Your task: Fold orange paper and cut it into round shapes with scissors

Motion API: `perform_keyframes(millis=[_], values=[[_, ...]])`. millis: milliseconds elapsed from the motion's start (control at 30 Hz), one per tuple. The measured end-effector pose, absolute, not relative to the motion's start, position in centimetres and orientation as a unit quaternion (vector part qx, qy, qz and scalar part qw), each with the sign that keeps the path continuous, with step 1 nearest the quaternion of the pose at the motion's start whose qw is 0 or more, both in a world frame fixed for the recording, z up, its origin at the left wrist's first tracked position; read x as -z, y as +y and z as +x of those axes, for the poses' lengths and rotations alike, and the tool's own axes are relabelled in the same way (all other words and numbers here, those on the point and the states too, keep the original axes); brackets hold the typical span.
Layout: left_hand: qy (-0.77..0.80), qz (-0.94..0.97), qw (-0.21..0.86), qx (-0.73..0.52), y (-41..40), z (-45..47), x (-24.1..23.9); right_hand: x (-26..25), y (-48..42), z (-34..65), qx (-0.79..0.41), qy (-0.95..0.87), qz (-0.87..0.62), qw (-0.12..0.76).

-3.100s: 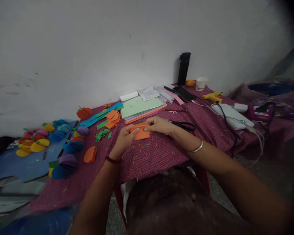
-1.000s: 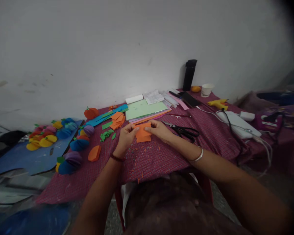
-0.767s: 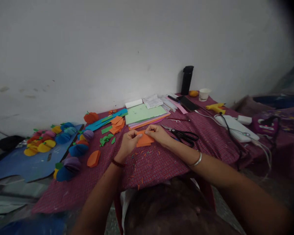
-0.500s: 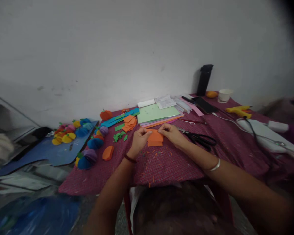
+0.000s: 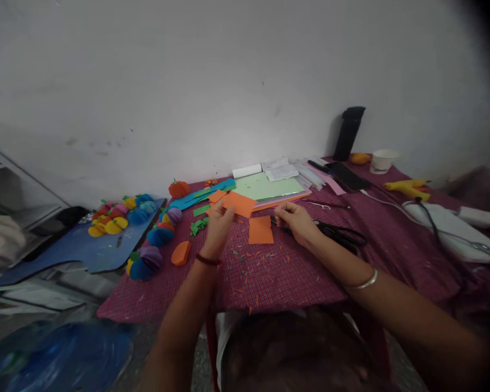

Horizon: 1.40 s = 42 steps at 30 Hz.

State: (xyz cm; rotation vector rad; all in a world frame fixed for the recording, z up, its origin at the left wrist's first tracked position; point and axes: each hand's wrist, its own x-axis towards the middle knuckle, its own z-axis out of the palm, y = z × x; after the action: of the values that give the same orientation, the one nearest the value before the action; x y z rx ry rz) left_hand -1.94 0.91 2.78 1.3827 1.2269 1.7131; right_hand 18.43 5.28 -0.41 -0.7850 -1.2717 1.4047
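Orange sheet [image 5: 242, 204] shifted leftward, left hand [image 5: 219, 228] pinching it, right hand [image 5: 297, 221] loosely clenched

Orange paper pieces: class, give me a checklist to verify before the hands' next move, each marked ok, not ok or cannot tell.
1. Left hand holding the raised orange piece: ok.
2. Other orange piece lying on the tablecloth: ok.
3. Right hand holding nothing: cannot tell; its fingers are curled in.
4. Cloth in front free of scraps: not ok, scattered bits.
5. Scissors untouched by the right hand: cannot tell, partly hidden.
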Motion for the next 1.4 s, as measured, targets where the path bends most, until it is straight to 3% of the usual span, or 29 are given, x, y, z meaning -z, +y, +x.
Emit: perform_keyframes(millis=[100, 233, 367, 467, 600, 700, 933, 1133, 1233, 1400], values=[[0.486, 0.46, 0.273, -0.691, 3.0, -5.3, -5.3, 0.3, 5.8, 18.8, -0.583, -0.506, -0.344, 0.535], [0.57, 0.454, 0.229, -0.645, 6.4, -9.1, -7.2, 0.2, 5.9, 18.8, -0.584, -0.508, -0.345, 0.531], [0.653, 0.54, 0.065, -0.527, 7.5, -9.4, -6.5, 0.1, 5.7, 18.6, -0.588, -0.53, -0.342, 0.506], [0.596, 0.704, -0.029, -0.385, 5.6, -6.2, -4.7, 0.2, 5.7, 18.6, -0.584, -0.551, -0.345, 0.486], [0.446, 0.887, 0.014, -0.121, 1.4, -0.6, -1.7, 0.4, 6.0, 18.7, -0.588, -0.569, -0.345, 0.46], [0.44, 0.897, 0.016, -0.039, -0.2, 1.6, 0.0, 0.6, 6.1, 18.7, -0.593, -0.576, -0.344, 0.445], [0.525, 0.84, 0.033, -0.132, 2.9, 1.4, 0.1, 0.3, 6.0, 18.7, -0.592, -0.571, -0.353, 0.446], [0.51, 0.784, -0.204, -0.289, 1.0, 0.9, -3.0, 0.0, 5.6, 18.8, -0.706, -0.503, -0.304, 0.394], [0.442, 0.83, -0.233, -0.246, -1.4, 2.1, -2.5, 0.2, 5.4, 18.5, -0.762, -0.446, -0.223, 0.412], [0.424, 0.858, -0.187, -0.223, -2.4, 3.3, 0.2, 0.6, 5.7, 18.5, -0.651, -0.502, -0.282, 0.495]])
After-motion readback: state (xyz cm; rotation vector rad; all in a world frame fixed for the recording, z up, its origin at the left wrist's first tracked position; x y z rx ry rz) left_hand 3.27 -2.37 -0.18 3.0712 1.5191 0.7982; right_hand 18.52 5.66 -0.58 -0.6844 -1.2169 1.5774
